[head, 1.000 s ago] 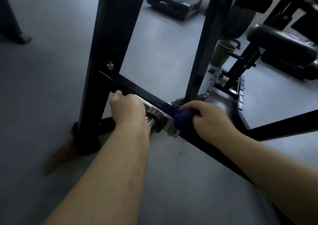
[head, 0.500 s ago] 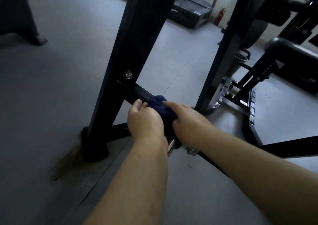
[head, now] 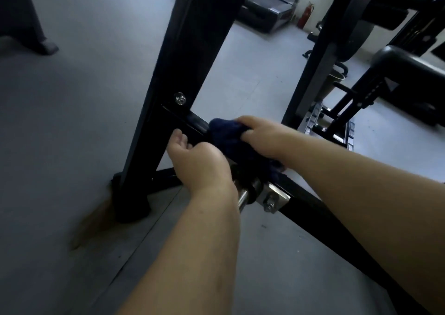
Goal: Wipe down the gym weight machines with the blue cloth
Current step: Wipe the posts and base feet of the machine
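My right hand [head: 262, 137] clutches the bunched dark-blue cloth [head: 227, 135] farther up the slanting black steel crossbar [head: 187, 122]; my left hand [head: 199, 160] now hangs relaxed.

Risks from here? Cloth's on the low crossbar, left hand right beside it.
1. The left hand sits close beside the blue cloth on the black crossbar; a wipe stroke toward the upright could knock its fingers.
2. The cloth's loose end hangs near the metal bracket and bolt; it might snag there.
3. The right hand holds the cloth bunched, so the bar's underside may get missed.
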